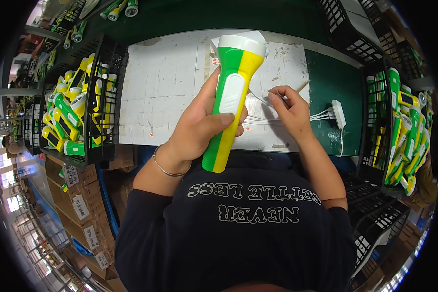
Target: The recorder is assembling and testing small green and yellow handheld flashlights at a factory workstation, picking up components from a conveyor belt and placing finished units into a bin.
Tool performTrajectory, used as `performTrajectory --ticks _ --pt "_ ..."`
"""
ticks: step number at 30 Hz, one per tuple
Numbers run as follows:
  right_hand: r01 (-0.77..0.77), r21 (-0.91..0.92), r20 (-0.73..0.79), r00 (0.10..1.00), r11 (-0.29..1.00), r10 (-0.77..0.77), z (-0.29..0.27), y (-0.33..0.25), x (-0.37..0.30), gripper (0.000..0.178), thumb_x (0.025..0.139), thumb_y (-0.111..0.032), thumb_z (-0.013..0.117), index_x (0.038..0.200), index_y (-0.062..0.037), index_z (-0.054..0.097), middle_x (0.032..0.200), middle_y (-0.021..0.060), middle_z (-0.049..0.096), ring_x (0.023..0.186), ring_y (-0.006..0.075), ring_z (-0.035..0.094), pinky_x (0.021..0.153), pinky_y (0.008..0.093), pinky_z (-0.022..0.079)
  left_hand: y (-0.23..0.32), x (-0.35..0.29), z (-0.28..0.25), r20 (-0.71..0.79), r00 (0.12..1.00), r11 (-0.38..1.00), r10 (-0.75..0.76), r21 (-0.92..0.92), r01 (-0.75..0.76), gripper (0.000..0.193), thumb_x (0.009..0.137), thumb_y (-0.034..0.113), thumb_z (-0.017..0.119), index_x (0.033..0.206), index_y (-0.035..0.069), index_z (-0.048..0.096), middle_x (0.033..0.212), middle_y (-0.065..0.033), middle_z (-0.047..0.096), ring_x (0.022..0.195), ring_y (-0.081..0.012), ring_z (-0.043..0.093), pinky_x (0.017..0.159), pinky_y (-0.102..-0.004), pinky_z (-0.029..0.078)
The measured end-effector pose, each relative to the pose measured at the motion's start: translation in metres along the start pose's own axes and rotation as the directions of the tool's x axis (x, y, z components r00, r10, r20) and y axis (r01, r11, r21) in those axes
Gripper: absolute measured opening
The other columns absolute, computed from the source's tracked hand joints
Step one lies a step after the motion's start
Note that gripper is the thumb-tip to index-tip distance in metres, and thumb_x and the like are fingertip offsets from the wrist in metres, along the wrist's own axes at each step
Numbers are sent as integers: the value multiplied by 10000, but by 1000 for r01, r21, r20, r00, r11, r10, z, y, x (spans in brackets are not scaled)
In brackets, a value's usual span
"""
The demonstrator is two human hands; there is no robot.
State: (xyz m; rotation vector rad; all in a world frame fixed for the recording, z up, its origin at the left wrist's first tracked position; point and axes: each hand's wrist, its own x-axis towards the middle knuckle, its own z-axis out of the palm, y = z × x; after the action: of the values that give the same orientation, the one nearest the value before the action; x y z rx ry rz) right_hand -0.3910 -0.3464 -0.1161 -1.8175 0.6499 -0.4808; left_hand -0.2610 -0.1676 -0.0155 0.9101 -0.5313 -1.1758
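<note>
A green and yellow flashlight (233, 95) with a white head and a white switch panel is gripped in my left hand (199, 114). Its head points away from me, and my thumb presses on its side below the panel. To the right, my right hand (291, 111) pinches a thin cable (259, 97) between thumb and fingers. The cable's tip is hidden in those fingers. Several white cables run from near the flashlight to a white power strip (337, 115) at the right of the worktable.
A black crate (113, 97) full of flashlights stands at the left, and another crate (374, 117) with flashlights at the right. A white board (165, 87) covers the middle of the green table (180, 22). More flashlights (114, 12) lie at the far left; cardboard boxes (78, 204) stand below.
</note>
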Motion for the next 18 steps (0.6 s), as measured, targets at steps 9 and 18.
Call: performTrajectory --ticks 9,18 --pt "-1 16 6 1000 1000 1 0 -2 -2 226 824 -219 618 940 -26 625 815 16 614 630 57 477 577 201 404 2 -2 4 12 1000 999 0 45 -1 780 750 10 475 1428 58 93 969 -126 501 823 -178 519 718 -299 481" --pt "-53 53 62 997 997 49 -3 -14 -6 206 836 -208 613 932 -26 620 788 -4 590 629 35 456 567 190 386 -8 4 2 -36 997 998 62 26 -61 588 935 351 420 1390 46 204 999 -89 494 760 -129 483 659 -268 458"
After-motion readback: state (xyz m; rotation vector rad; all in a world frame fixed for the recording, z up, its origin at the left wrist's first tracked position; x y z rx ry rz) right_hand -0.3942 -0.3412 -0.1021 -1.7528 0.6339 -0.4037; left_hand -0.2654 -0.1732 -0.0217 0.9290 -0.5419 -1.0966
